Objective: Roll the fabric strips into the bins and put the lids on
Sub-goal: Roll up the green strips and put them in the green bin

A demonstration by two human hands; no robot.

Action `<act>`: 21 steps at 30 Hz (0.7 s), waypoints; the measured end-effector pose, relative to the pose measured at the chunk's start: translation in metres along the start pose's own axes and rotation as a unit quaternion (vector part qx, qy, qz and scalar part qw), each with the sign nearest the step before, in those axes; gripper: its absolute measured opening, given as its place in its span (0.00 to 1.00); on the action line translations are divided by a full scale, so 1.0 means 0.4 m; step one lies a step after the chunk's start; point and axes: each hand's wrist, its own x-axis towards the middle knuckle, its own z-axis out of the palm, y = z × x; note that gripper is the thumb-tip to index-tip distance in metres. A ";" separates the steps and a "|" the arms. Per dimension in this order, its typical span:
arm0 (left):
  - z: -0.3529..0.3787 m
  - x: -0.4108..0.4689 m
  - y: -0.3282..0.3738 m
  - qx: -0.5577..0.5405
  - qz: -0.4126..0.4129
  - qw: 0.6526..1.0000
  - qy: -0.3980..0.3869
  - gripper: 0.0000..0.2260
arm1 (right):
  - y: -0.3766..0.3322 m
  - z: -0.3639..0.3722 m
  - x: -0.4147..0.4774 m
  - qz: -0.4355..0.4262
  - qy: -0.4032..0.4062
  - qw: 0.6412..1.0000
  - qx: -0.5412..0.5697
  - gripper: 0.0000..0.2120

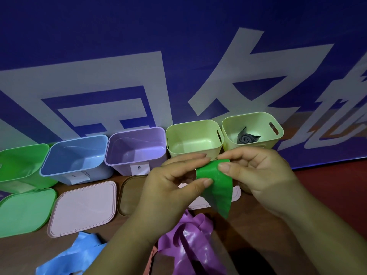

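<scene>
A: Where is the green strip point(215, 185) found?
B: Centre of the frame, held up above the table point(23, 255). Its top end is gripped from both sides. The rest is left hanging, narrowing toward the purple strip point(190, 241) heaped at lower centre.

A: How are the hands noted?
B: The left hand point(168, 187) is closed on the strip's left edge, thumb below and fingers above. The right hand point(258, 175) is clamped on the top right corner, with the thumb pressed on the front face.

A: And the bins?
B: Five are lined up against the blue banner point(119, 46), across the middle of the frame. From the left: green bin point(19, 165), blue bin point(75, 155), purple bin point(135, 147), pale green bin point(190, 133), then the rightmost bin point(250, 114). A grey roll point(247, 137) is seen lying in that last one.

A: Lids?
B: They are laid flat in front of the bins. The green lid point(23, 211) is at the left edge and the pink lid point(83, 207) is just beside it. The brown lid point(129, 193) is partly covered by the left hand. A blue strip point(79, 253) is crumpled at lower left.
</scene>
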 end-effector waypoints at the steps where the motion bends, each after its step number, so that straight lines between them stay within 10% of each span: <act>1: 0.001 0.000 -0.001 0.002 0.003 1.000 0.003 0.17 | -0.002 0.002 0.000 0.004 0.000 1.000 0.007 0.09; 21: 0.002 -0.007 0.005 -0.012 -0.073 0.997 0.008 0.13 | 0.011 0.007 -0.029 -0.061 -0.011 0.995 -0.074 0.15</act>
